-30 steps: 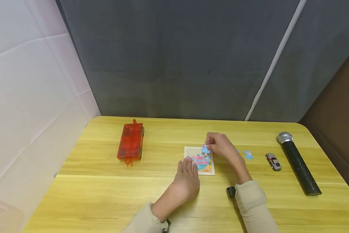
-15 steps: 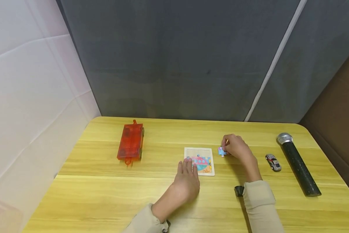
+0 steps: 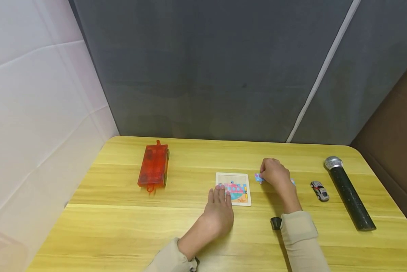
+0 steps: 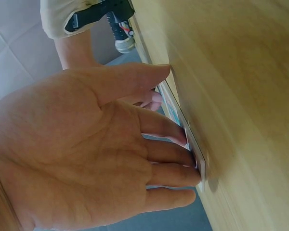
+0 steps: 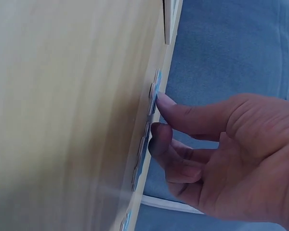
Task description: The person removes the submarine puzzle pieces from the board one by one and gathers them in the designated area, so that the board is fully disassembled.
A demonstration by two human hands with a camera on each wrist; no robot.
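Note:
A small square jigsaw tray (image 3: 233, 175) with a pale rim lies mid-table, its lower part filled by a pink submarine picture. My left hand (image 3: 218, 215) rests on its lower left edge with the fingers straight, and in the left wrist view the fingertips touch the rim. To the right of the tray, my right hand (image 3: 275, 176) is low over loose pieces. A blue-and-pink puzzle piece (image 5: 154, 94) lies on the table under the thumb tip. The bent index finger, apart from the thumb, is at a second puzzle piece (image 5: 140, 159).
Another puzzle piece (image 5: 125, 220) lies farther along, beyond the right hand. A silver toy car (image 3: 319, 190) and a black microphone (image 3: 351, 196) are at the right. At the left sits a red see-through toy wagon (image 3: 154, 165). A dark partition (image 3: 203, 75) stands behind the table.
My right hand has carried the blue-and-pink piece from over the tray to the table at its right, and the thumb and index finger have parted. My left hand stays on the tray.

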